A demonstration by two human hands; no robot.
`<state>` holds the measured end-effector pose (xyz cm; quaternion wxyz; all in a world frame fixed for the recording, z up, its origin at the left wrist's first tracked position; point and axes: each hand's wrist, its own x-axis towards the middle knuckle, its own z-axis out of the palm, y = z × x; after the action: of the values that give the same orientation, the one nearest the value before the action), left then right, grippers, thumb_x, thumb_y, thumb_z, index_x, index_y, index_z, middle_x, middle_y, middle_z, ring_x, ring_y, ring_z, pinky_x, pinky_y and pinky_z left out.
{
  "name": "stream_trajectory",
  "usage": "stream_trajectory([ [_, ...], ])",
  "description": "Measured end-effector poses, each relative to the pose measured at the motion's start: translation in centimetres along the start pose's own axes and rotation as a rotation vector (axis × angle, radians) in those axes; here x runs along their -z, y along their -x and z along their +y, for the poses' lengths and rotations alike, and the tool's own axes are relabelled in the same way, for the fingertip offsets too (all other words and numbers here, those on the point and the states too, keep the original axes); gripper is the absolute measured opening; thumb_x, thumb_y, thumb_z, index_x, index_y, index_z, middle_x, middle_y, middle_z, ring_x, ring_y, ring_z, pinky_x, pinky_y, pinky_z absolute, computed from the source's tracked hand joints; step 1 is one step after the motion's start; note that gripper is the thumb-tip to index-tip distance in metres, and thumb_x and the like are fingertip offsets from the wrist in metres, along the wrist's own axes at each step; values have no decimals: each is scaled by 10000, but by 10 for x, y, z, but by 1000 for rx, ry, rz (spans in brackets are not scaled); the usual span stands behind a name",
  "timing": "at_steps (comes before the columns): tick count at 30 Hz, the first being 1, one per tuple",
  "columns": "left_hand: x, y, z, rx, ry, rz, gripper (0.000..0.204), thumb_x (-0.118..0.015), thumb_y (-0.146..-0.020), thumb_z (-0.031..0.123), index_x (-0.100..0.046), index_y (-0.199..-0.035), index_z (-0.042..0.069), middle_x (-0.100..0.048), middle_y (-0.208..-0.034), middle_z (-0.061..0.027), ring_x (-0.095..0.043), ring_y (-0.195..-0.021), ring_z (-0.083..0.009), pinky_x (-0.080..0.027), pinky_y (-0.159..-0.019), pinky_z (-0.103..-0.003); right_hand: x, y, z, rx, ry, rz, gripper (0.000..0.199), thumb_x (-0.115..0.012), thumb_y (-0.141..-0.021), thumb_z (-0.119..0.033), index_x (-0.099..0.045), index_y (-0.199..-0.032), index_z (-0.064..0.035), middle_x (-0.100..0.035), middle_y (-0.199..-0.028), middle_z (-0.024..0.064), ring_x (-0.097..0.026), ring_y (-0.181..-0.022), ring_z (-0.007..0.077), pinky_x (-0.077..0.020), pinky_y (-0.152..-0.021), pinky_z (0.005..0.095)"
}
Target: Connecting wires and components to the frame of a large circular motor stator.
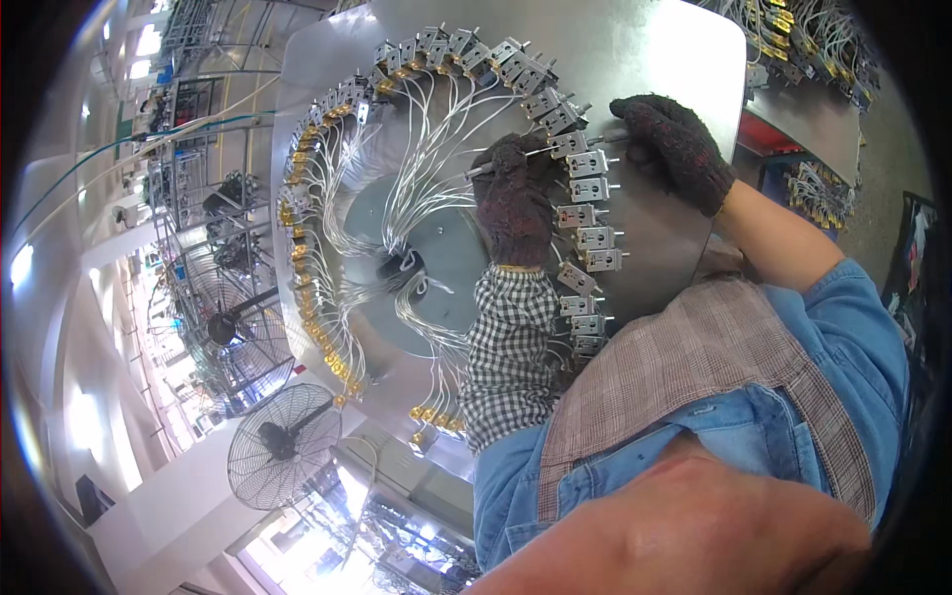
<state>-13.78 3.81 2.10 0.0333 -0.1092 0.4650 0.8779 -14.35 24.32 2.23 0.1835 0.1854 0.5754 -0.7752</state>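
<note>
Both hands wear dark knitted gloves. My left hand (pixel 516 198), below a checked sleeve, is closed over the right part of the ring, and a thin silvery rod (pixel 482 172) pokes out past its fingers. Beside it sits a small metal box-shaped unit (pixel 569 146) with a short shaft pointing outward. My right hand (pixel 672 149) is curled near that shaft; whatever its fingers hold is hidden. Many similar metal units (pixel 595 238) form a ring, and thin silvery wires or tubes (pixel 421 198) run from them to a dark central hub (pixel 397 270).
The ring lies on a shiny metal tabletop (pixel 654 40) with a round grey plate (pixel 441 327) at its middle. Yellow-ended units (pixel 322 342) line the left side. At lower left stands a caged fan (pixel 283 441). More wired units (pixel 821 193) hang at the right.
</note>
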Motion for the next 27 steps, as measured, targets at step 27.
stream_trajectory([
  [27, -5, 26, 11, 87, -40, 37, 222, -484, -891, 178, -518, -1036, 13, -593, -1010, -144, -609, -938, -294, -508, -819, -413, 23, 47, 8, 138, -29, 3, 383, -507, -883, -254, -503, -1215, -62, -554, -755, 53, -509, -602, 102, -431, -518, 240],
])
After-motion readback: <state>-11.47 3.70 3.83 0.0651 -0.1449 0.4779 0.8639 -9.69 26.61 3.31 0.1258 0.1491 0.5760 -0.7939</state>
